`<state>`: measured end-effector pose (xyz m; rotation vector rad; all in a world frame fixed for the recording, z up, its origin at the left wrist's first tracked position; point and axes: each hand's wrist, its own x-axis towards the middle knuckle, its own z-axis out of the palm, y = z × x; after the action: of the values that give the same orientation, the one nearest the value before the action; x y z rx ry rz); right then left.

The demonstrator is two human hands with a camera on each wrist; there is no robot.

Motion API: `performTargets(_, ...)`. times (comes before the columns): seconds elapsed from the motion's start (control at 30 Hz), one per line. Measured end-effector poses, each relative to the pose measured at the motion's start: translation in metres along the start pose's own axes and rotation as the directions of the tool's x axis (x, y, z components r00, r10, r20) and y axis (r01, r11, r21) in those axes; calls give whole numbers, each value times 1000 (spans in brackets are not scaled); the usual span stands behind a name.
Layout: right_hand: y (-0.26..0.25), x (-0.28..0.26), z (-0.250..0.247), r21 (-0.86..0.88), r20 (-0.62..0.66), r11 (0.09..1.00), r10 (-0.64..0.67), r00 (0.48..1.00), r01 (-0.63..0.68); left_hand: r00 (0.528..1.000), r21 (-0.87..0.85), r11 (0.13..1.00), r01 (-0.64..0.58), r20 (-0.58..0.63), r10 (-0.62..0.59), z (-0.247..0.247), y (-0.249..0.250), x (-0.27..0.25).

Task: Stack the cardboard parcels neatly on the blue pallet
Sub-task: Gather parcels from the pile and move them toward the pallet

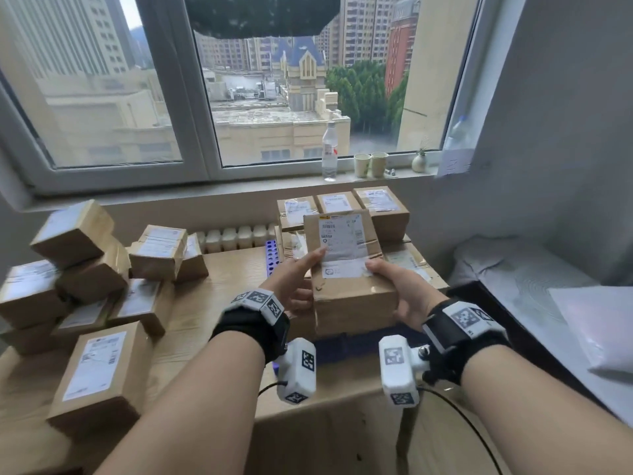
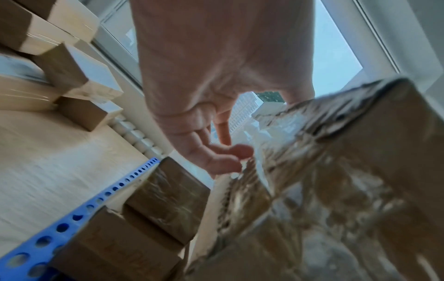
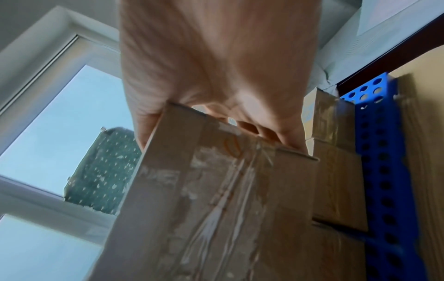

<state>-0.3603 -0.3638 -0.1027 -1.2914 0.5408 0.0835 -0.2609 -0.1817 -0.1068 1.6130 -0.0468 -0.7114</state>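
Head view: both hands hold one cardboard parcel [image 1: 346,265] above the blue pallet [image 1: 271,257], the left hand [image 1: 293,286] at its left edge with the thumb laid across the label, the right hand [image 1: 399,289] at its right edge with the thumb on top and the fingers wrapped beneath. Only this view shows the stacked parcels [image 1: 346,209] beyond the hands against the wall, the loose heap of parcels [image 1: 85,269] well to the left of the left hand on the wooden table [image 1: 219,303], and the bottle [image 1: 329,150] and paper cups [image 1: 370,163] on the sill. The left wrist view adds the parcel's underside [image 2: 348,180], glossy with clear tape, the extended fingers [image 2: 216,157] resting at its edge, and the pallet's perforated rim [image 2: 79,214] below the hand with parcels seated on it. The right wrist view shows fingers [image 3: 283,133] curled over the parcel's far edge [image 3: 216,180], and the pallet [image 3: 382,152] just to the right of the hand. The held parcel is brown, creased, taped along its seams, and carries a white shipping label with barcodes on top. Label text is illegible; both wrist views are motion-blurred; the parcel hides most of the pallet and whatever lies directly beneath it in the head view.
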Motion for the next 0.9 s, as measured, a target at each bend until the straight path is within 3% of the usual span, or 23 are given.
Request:
performTargets(0.1, -9, 13, -29, 46, -57, 999, 3, 998, 0, 1000, 77, 997, -31, -2, 31, 18, 11, 21)
performTargets(0.17, -15, 25, -44, 53, -75, 999, -2, 997, 6, 990, 180, 978, -109, -69, 123, 23, 16, 39)
performTargets(0.27, -22, 49, -61, 53, -107, 999, 4, 994, 2, 904, 435, 882, -181, -279, 323, 18, 21, 73)
performTargets(0.37, -29, 80, -76, 28, -131, 999, 30, 991, -26, 809, 538, 838, -86, -453, 374, 6, 28, 109)
performTargets(0.43, -32, 101, -83, -6, -155, 999, 43, 987, -44, 803, 531, 847, 20, -513, 303, -3, 32, 130)
performTargets(0.53, -33, 130, -89, -55, -181, 997, 52, 982, -63, 839, 542, 823, 171, -517, 166, -12, 29, 154)
performTargets(0.63, -30, 151, -90, -92, -187, 988, 104, 977, -123, 855, 509, 824, 248, -515, 61, -13, 20, 167)
performTargets(0.9, -25, 190, -89, -95, -58, 966, 234, 970, -239, 819, 394, 832, 391, -561, -120, -7, 10, 178)
